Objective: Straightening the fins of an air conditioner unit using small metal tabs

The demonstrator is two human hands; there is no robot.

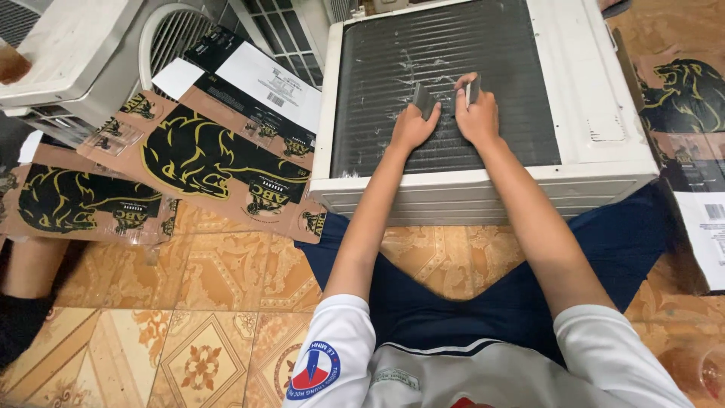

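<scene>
A white air-conditioner unit [596, 91] lies on the floor in front of me, its dark finned coil [377, 83] facing up. Both my hands rest on the fins near the middle. My left hand [411, 127] grips a small flat grey metal tool [423, 100], a fin comb by its look, pressed against the fins. My right hand [476, 115] holds a second small grey flat piece [473, 89] upright on the fins. Several fins around the hands look bent and scratched pale.
Flattened brown cardboard boxes with black and yellow prints [196, 155] lie on the patterned tile floor at the left. Another white unit [68, 53] and a fan grille [170, 38] stand at the back left. More cardboard [691, 98] lies at the right.
</scene>
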